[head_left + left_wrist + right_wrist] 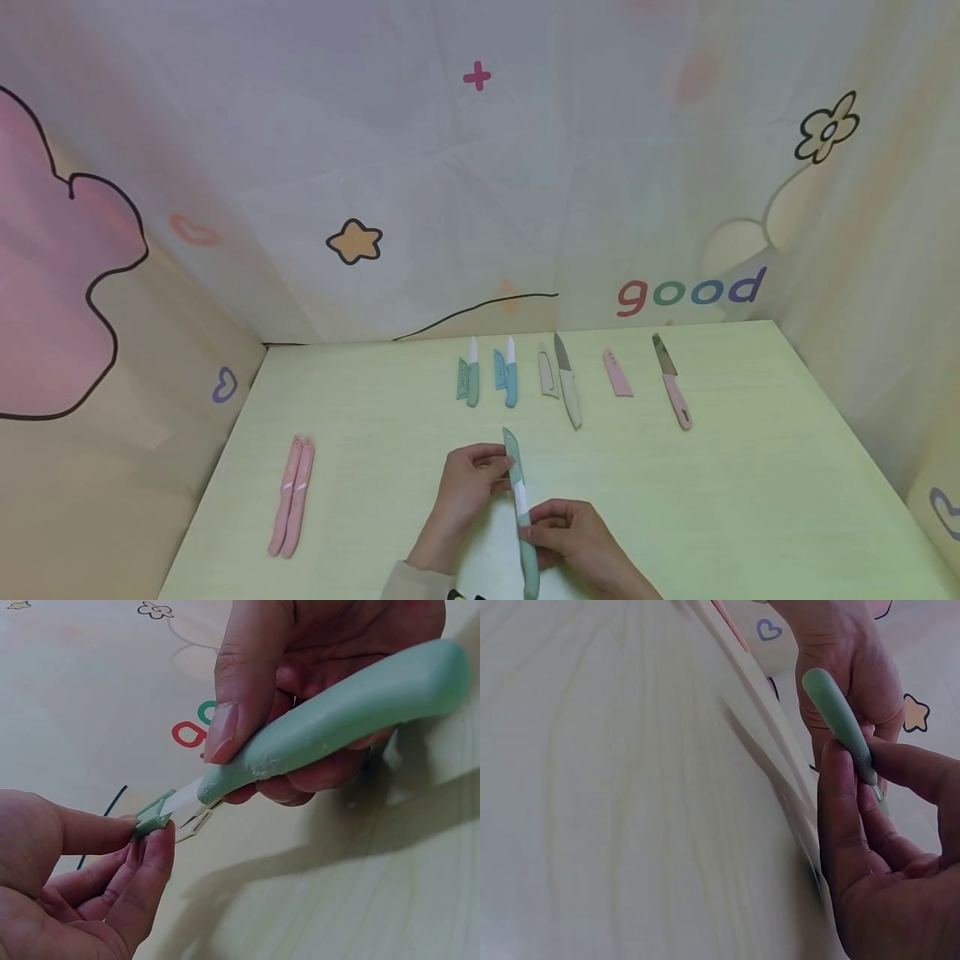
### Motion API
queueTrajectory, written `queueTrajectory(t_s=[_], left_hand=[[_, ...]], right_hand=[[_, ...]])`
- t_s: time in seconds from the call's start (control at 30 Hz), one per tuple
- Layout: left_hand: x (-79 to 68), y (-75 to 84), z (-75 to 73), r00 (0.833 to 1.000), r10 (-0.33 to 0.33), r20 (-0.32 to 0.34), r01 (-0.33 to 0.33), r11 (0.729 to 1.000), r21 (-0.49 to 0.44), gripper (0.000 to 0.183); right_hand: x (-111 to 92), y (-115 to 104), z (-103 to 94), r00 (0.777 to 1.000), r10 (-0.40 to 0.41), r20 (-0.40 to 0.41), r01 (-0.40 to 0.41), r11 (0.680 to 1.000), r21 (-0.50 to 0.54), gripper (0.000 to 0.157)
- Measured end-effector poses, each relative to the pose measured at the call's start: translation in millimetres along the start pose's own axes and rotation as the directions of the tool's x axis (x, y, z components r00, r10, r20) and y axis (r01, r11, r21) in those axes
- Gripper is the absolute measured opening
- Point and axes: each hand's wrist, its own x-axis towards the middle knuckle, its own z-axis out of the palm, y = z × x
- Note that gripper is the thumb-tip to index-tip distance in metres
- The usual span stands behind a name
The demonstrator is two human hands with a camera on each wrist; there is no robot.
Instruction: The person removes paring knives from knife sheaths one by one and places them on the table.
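Soft, even light brightens the counter point(375, 417) in the head view; the curtain point(487, 167) looks greyer. Both wrist views are dimmer, the left one showing broad, soft-edged shadows point(247, 889) on the counter near the green knife handle point(345, 720).

Knives point(567, 379) and sheaths point(618, 373) on a pale wood-grained table point(750, 467).

green-handled knife point(528, 560), partly inside green sheath point(513, 452)
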Motion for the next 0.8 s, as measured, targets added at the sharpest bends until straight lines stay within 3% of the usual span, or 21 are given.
queueTrajectory(t_s=[0.53, 0.8], left_hand=[[1.7, -1.2, -3.4, 1.000, 0.002, -0.024, -0.002, 1.000, 0.000, 0.025], [3.6, -0.9, -5.2, 0.998, 0.001, -0.070, 0.000, 1.000, 0.018, 0.024]], right_hand=[[-4.3, 0.3, 0.2, 0.998, -0.020, 0.052, 0.020, 1.000, -0.008, 0.030], [-4.2, 3.5, -0.9, 0.997, -0.018, 0.081, 0.019, 1.000, -0.018, 0.029]])
